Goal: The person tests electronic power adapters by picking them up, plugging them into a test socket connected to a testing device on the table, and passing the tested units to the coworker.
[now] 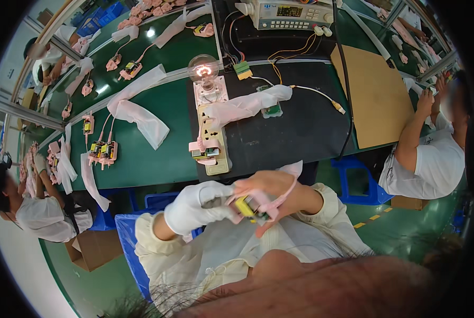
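- Pink plastic open-cased adapter with yellow block inside (246, 207): held up between both hands, in front of the person's torso, near side of the tabletop's edge.
- Its look: pink shell, bare components showing on the exposed side, yellow block the brightest part, dark and pale bits around it; tilted, slightly blurred, finer parts unreadable.
- Thin pink cable (285, 195) leaves the adapter's right end, curves up past the right wrist toward a whitish translucent sleeve (293, 169).
- Left hand, in white fabric glove (194, 206): fingers curled, partly closed, gripping the adapter's left end.
- Right hand, bare (271, 185): half closed around the adapter, fingers over the top, thumb below.
- Ahead, dark green tabletop (157, 165) with flat black mat (313, 135).
- Beige long power strip with dark sockets (222, 168) lies along the mat's left part; similar pink open-cased unit (210, 144) sits at its near end.
- Clear round glass bulb, lit (203, 69), on white base (211, 95) at the strip's far end.
- Crumpled whitish plastic wrap (247, 105) lies across strip and mat.
- Left on the tabletop: group of pink-and-yellow open units (103, 152), near another long whitish wrap (139, 114).
- Grey box-shaped bench instrument with small screen (295, 17) at the back.
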`<state>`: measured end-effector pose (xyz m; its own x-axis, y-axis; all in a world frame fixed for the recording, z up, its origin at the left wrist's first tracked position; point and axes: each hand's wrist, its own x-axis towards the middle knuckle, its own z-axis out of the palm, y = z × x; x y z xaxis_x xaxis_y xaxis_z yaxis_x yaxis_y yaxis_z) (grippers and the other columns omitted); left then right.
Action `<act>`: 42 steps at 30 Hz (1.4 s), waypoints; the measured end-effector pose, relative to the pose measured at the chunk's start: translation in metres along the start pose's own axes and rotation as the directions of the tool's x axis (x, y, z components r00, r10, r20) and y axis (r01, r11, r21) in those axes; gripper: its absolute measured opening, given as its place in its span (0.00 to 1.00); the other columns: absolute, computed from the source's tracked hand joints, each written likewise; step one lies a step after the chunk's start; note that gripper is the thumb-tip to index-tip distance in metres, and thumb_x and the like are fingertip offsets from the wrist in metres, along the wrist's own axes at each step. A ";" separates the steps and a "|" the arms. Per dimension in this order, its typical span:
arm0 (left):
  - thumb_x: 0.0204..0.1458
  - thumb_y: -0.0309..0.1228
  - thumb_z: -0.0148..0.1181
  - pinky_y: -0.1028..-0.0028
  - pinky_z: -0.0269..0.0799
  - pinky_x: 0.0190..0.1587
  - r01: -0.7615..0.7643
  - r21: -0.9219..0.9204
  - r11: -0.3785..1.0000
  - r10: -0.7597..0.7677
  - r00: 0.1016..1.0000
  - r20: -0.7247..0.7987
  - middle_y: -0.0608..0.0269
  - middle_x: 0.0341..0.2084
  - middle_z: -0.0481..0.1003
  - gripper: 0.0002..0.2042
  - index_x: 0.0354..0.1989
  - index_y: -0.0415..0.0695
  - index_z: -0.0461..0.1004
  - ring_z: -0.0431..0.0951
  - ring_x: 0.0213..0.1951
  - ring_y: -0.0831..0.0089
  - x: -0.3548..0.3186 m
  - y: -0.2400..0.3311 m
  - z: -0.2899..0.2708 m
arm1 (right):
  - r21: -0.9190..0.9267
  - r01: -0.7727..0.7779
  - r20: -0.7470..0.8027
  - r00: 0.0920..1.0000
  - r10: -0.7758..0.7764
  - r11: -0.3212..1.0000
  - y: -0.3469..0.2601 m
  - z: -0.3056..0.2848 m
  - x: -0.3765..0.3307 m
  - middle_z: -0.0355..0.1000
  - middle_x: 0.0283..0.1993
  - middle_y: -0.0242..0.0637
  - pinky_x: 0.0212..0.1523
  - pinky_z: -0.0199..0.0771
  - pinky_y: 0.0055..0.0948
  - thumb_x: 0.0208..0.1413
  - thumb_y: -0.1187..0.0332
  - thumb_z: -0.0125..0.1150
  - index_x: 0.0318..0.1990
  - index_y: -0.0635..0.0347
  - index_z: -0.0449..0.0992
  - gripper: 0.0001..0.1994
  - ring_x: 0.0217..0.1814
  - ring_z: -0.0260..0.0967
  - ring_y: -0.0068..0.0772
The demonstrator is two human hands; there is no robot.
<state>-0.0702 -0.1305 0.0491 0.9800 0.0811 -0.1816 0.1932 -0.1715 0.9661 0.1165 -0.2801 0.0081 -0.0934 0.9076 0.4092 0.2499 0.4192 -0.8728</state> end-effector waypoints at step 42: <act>0.33 0.27 0.72 0.80 0.66 0.18 -0.268 -0.569 0.778 -0.043 0.880 -0.473 0.51 0.34 0.75 0.29 0.47 0.33 0.66 0.77 0.27 0.68 -0.017 0.032 -0.042 | 0.525 -0.606 0.573 0.771 0.278 0.598 0.068 0.085 0.002 0.64 0.26 0.26 0.30 0.62 0.18 0.58 0.54 0.50 0.34 0.59 0.71 0.16 0.27 0.61 0.18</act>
<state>-0.0824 -0.0956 0.0903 0.8321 0.5428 -0.1142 -0.1391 0.4035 0.9044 0.0514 -0.2478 -0.0725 -0.5551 0.8279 -0.0800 -0.2999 -0.2889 -0.9092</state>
